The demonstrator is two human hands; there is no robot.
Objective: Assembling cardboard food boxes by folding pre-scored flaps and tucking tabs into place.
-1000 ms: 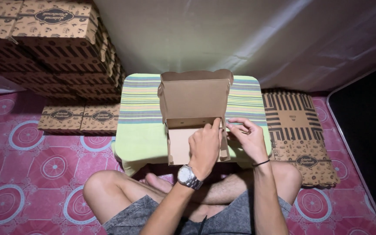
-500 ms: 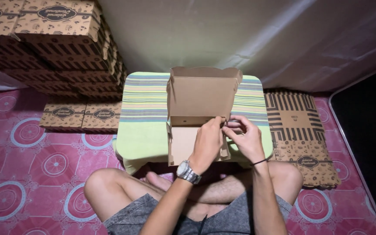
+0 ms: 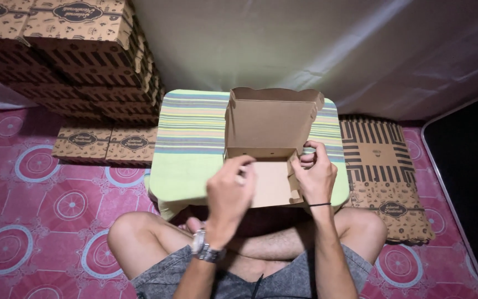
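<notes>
Two hands on my cardboard box [image 3: 269, 149], near desk [image 3: 189, 144] front edge: left hand [image 3: 229, 196] fingers curled over its left wall, right hand [image 3: 315, 171] fingers pinching the right flap.

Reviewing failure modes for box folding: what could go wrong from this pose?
1. The right hand pinches the box side flap; a hard fold might crease or tear it.
2. The left hand hides the near wall, so a misfold could go unseen.
3. The lid stands upright and may flop down onto the hands.
</notes>
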